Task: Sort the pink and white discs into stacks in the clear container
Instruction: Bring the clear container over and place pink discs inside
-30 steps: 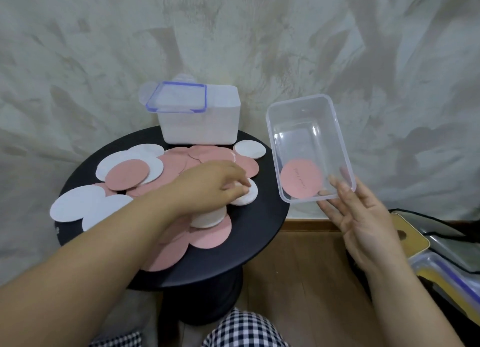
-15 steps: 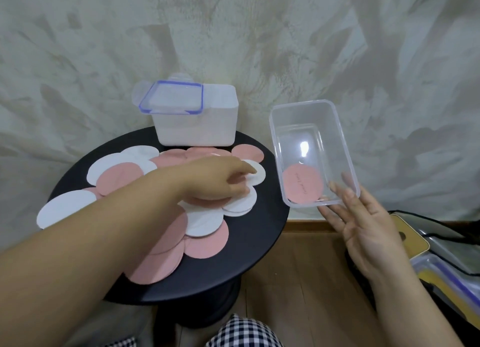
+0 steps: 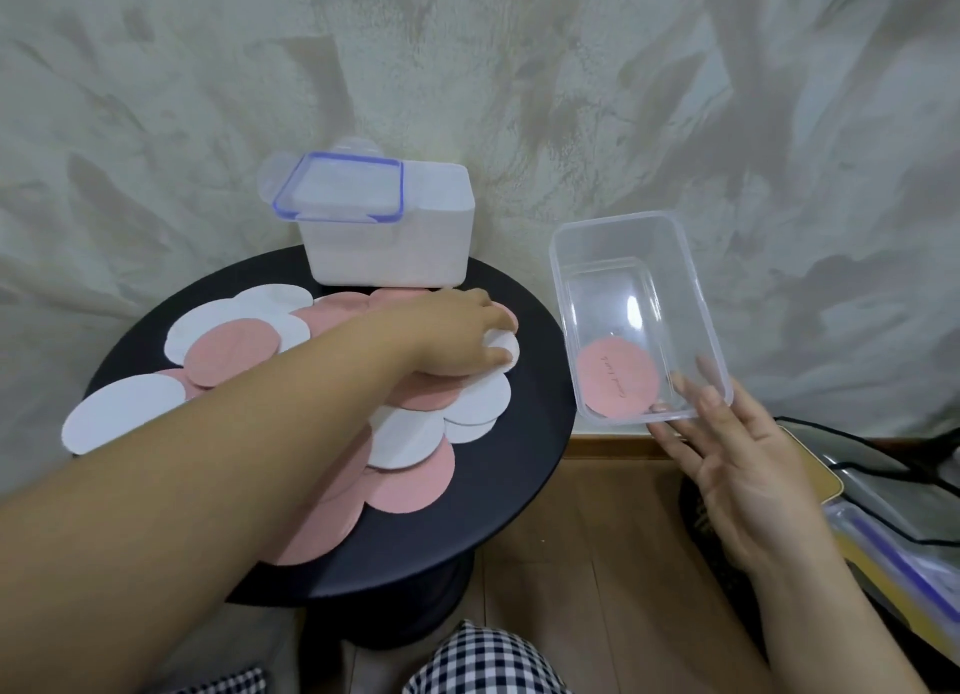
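Several pink discs (image 3: 231, 350) and white discs (image 3: 122, 418) lie overlapping on a round black table (image 3: 535, 433). My left hand (image 3: 457, 334) reaches across the pile to its far right side. Its fingers and thumb are closed on a small white disc (image 3: 508, 353) there. My right hand (image 3: 743, 475) holds the clear container (image 3: 696, 288) by its near end, in the air just right of the table. One pink disc (image 3: 618, 376) with handwriting lies flat at the container's near end; the far part of it holds nothing.
A white box (image 3: 389, 246) stands at the table's back edge against the wall, with a blue-rimmed clear lid (image 3: 340, 189) resting on its left top. Bags and a lidded bin (image 3: 883, 511) sit on the wooden floor at right. My checked-cloth knee (image 3: 483, 662) is below.
My left hand has slid from the middle of the pile to its far right side. The discs under it have shifted. The container has stayed almost still in my right hand.
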The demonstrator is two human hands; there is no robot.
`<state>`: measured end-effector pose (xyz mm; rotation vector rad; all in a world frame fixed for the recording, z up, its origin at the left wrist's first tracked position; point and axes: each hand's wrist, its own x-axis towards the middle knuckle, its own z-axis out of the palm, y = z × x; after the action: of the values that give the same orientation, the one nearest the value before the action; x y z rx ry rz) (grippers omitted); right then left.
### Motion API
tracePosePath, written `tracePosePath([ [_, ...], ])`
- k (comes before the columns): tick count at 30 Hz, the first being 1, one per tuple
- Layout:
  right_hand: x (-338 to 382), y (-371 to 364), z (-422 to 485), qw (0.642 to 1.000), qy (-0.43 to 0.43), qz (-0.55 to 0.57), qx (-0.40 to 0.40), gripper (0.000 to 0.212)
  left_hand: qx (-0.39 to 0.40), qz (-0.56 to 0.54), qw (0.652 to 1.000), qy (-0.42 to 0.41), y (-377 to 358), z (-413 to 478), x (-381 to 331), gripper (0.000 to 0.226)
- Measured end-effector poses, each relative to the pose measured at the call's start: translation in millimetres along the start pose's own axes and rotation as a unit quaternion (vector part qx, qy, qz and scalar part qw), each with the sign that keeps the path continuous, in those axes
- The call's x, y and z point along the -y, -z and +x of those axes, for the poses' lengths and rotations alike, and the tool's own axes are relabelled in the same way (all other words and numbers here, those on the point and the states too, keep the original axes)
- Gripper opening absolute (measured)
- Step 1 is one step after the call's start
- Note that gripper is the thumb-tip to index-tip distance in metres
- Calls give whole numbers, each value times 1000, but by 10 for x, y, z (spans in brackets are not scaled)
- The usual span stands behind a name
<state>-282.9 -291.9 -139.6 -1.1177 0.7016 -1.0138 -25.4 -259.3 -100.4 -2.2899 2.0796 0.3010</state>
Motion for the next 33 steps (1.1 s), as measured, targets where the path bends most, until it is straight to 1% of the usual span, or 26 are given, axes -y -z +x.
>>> tracePosePath([
  [3, 7, -14, 19, 1000, -2, 7, 2, 60, -7, 38, 998, 41, 7, -136, 133, 42],
  [5, 19, -41, 16, 1000, -3, 12, 3, 61, -24, 22, 999, 44, -12, -184, 173, 44],
  [7, 27, -79, 1, 1000, -4, 13, 7, 68, -44, -17, 999, -4, -15, -252, 95, 48],
  [8, 28, -99, -5, 1000, -5, 12, 8, 72, -37, -28, 998, -42, -17, -291, 35, 50],
  [10, 24, -136, -10, 1000, -7, 12, 10, 79, 3, 6, 996, -92, -42, -368, -55, 53],
  [12, 18, -173, -17, 1000, -13, 12, 13, 79, 24, 54, 994, -91, -105, -410, -8, 51],
  [15, 19, -220, -41, 1000, -15, 7, 27, 69, -22, 24, 999, -43, -142, -463, 116, 44],
  [17, 18, -250, -60, 999, -19, 10, 31, 51, -41, 1, 999, -16, -141, -497, 118, 43],
  [19, 16, -284, -78, 999, -23, 13, 26, 31, -52, -13, 998, -31, -147, -508, 51, 47],
  [20, 14, -301, -83, 999, -25, 11, 25, 26, -48, -12, 997, -53, -161, -512, 10, 51],
  [22, 15, -329, -99, 999, -25, 6, 23, 23, -22, 20, 996, -83, -195, -511, -24, 54],
  [24, 20, -337, -114, 1000, -24, 0, 21, 18, -13, 44, 997, -65, -208, -517, -7, 48],
  [28, 29, -339, -135, 999, -24, -11, 25, 14, -59, 42, 997, -27, -184, -564, 8, 43],
  [31, 20, -364, -150, 999, -31, -3, 29, 15, -69, 28, 997, -35, -220, -595, 0, 51],
  [33, 4, -381, -154, 999, -35, 2, 23, 18, -37, 61, 997, -43, -249, -580, 7, 56],
])
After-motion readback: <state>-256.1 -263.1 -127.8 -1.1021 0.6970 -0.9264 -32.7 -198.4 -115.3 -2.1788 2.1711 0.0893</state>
